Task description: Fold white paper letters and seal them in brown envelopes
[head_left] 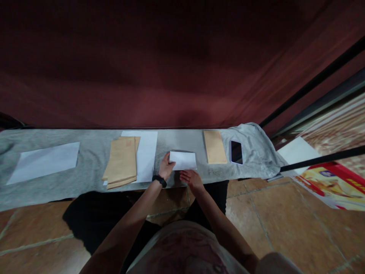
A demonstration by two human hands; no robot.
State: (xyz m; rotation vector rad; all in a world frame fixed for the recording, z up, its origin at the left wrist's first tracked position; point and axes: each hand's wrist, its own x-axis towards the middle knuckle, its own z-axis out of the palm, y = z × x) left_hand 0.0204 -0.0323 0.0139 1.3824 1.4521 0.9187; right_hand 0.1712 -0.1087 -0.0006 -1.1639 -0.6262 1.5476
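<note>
A folded white sheet of paper (183, 160) lies in front of me on the grey cloth. My left hand (166, 168) grips its left end, thumb on top and fingers at the edge. Just below the paper's near edge is my right hand (190, 177), its fingers stretched out to the left; I cannot tell whether they touch the paper. Left of my hands, a stack of brown envelopes (122, 160) partly covers flat white sheets (147, 152). To the right lies a single brown envelope (215, 147).
A phone (236, 152) rests right of the single envelope. Another white sheet (45, 161) is at the far left of the grey cloth (91, 148). Behind stands a dark red wall (171, 95). Black bars (319, 82) and a red-yellow box (336, 182) are at the right.
</note>
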